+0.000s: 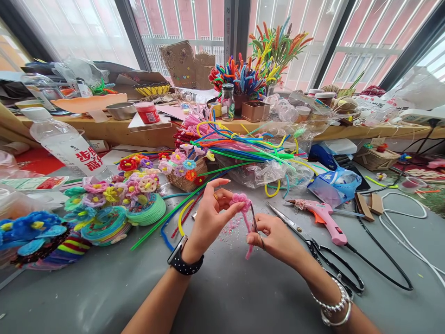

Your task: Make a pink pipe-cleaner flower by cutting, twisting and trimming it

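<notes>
Between the thumb and fingers of my left hand (212,211) is a pink pipe-cleaner flower (240,202). Its fuzzy pink stem (248,227) hangs below the petals. My right hand (273,235) is closed round a slim metal tool that looks like small scissors (254,217), their tip up beside the flower and stem. The fingers hide most of the handles. Pink bits (233,226) are scattered on the grey table (222,297) beneath. To the right lie large black-handled scissors (290,220) and a pink glue gun (323,215).
Finished pipe-cleaner flowers in round pots (146,211) stand at the left, near a water bottle (69,144). Loose pipe cleaners (239,139) pile up at the back. A blue plastic bag (335,185) and white cable (399,218) lie at the right.
</notes>
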Action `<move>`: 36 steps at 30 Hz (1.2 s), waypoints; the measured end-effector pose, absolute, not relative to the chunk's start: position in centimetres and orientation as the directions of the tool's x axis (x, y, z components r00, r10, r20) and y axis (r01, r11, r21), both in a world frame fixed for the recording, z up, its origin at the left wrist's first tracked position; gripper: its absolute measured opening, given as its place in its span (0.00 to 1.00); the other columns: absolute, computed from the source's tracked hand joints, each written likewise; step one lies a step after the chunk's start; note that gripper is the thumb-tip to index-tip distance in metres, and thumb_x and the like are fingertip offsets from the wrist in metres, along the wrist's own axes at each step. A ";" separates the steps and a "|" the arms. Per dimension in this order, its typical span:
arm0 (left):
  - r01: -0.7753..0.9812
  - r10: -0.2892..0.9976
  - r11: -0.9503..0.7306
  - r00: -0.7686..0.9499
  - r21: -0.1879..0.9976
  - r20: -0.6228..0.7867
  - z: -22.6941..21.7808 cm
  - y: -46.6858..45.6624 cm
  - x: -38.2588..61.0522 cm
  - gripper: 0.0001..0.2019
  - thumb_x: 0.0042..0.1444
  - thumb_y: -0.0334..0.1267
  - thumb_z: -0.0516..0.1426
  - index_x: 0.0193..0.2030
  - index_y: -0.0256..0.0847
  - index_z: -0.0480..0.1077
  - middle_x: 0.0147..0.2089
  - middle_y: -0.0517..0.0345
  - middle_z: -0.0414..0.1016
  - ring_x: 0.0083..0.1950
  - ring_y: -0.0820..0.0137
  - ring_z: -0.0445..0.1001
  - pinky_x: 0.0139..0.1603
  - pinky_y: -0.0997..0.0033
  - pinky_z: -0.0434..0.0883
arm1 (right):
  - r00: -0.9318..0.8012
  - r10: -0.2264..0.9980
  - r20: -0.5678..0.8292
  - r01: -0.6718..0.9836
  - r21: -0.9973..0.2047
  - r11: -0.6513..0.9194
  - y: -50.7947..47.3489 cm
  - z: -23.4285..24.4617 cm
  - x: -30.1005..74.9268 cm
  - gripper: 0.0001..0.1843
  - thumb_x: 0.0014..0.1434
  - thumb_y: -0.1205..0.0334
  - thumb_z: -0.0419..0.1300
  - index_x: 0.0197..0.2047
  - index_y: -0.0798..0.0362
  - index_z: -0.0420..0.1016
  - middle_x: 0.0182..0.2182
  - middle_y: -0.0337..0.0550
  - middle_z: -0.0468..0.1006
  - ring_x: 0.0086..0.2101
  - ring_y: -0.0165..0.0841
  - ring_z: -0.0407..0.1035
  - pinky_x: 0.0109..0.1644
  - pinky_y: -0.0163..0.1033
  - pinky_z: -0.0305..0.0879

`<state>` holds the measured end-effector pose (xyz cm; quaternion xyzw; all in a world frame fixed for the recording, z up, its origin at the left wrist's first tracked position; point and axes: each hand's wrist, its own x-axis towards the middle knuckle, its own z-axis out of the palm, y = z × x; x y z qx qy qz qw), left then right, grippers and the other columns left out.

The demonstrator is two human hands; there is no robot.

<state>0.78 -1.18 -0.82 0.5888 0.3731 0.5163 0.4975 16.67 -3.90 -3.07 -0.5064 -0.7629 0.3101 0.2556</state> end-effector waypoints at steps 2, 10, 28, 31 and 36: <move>-0.033 0.947 -0.244 0.206 0.969 0.245 -0.9 -1.1 0.6 0.21 0.46 0.34 0.59 0.45 0.41 0.55 0.31 0.62 0.68 0.34 0.72 0.72 0.38 0.70 0.70 | -0.362 0.929 0.077 0.584 -0.758 0.290 -3.9 -3.0 16.7 0.37 0.48 0.32 0.41 0.17 0.56 0.74 0.22 0.41 0.68 0.25 0.29 0.62 0.29 0.33 0.54; -0.047 0.955 -0.219 0.196 0.975 0.224 -0.7 -0.9 0.3 0.19 0.47 0.35 0.59 0.44 0.42 0.55 0.30 0.63 0.68 0.34 0.72 0.71 0.38 0.70 0.69 | -0.355 0.933 0.055 0.614 -0.739 0.277 -4.1 -3.1 17.0 0.38 0.44 0.29 0.40 0.20 0.56 0.72 0.22 0.41 0.69 0.24 0.28 0.60 0.27 0.33 0.52; -0.019 0.955 -0.207 0.216 0.978 0.206 -1.0 -0.9 0.5 0.20 0.47 0.36 0.59 0.45 0.42 0.55 0.29 0.63 0.68 0.34 0.73 0.71 0.37 0.71 0.69 | -0.427 0.904 0.024 0.537 -0.798 0.275 -4.2 -3.1 16.5 0.40 0.45 0.29 0.37 0.18 0.57 0.71 0.21 0.41 0.69 0.23 0.28 0.60 0.26 0.33 0.51; -0.009 0.956 -0.207 0.209 0.978 0.204 -1.1 -0.9 0.4 0.20 0.47 0.37 0.59 0.45 0.42 0.55 0.29 0.63 0.68 0.33 0.73 0.71 0.37 0.71 0.69 | -0.418 0.908 0.022 0.528 -0.808 0.262 -4.2 -3.1 16.5 0.38 0.46 0.30 0.40 0.16 0.57 0.71 0.19 0.40 0.68 0.22 0.27 0.59 0.26 0.33 0.51; 0.001 0.958 -0.207 0.203 0.978 0.203 -1.1 -0.8 0.3 0.20 0.47 0.37 0.59 0.44 0.42 0.55 0.31 0.61 0.69 0.34 0.72 0.72 0.38 0.70 0.69 | -0.402 0.915 0.019 0.517 -0.820 0.244 -4.2 -3.1 16.4 0.38 0.46 0.30 0.41 0.15 0.57 0.71 0.17 0.39 0.66 0.21 0.26 0.58 0.26 0.33 0.50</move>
